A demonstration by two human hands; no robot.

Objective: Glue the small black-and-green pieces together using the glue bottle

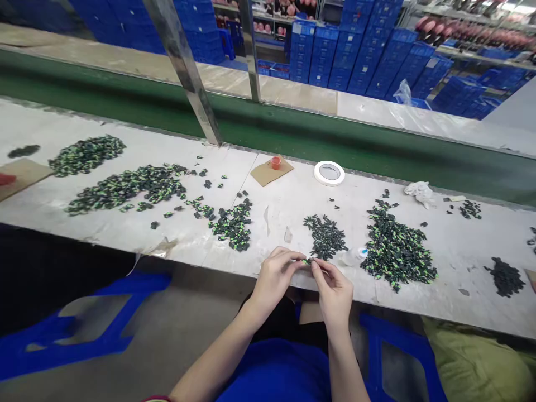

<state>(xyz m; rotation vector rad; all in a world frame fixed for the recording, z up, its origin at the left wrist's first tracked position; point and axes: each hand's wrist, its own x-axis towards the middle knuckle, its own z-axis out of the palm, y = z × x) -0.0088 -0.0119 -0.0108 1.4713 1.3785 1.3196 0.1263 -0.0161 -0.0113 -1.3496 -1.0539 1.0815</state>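
Observation:
My left hand (280, 272) pinches a small black-and-green part (307, 261) above the table's front edge. From the other side, the fingers of my right hand (334, 282) close on the same spot; whether they grip this part or another tiny piece is hidden. Just beyond my fingertips lies a pile of small dark pieces (325, 237). To the right spreads a larger heap of black-and-green pieces (397, 248), with a small white bottle or tube (355, 256) beside it. A cluster of similar black-and-green parts (233, 224) lies to the left.
Longer heaps of black-and-green parts (129, 188) stretch leftward. Toward the back are a red cup (276, 162) on cardboard (263, 173), a white tape roll (329, 173) and crumpled tissue (419, 193). A metal post (188, 78) rises behind. Blue stools (402, 346) stand below.

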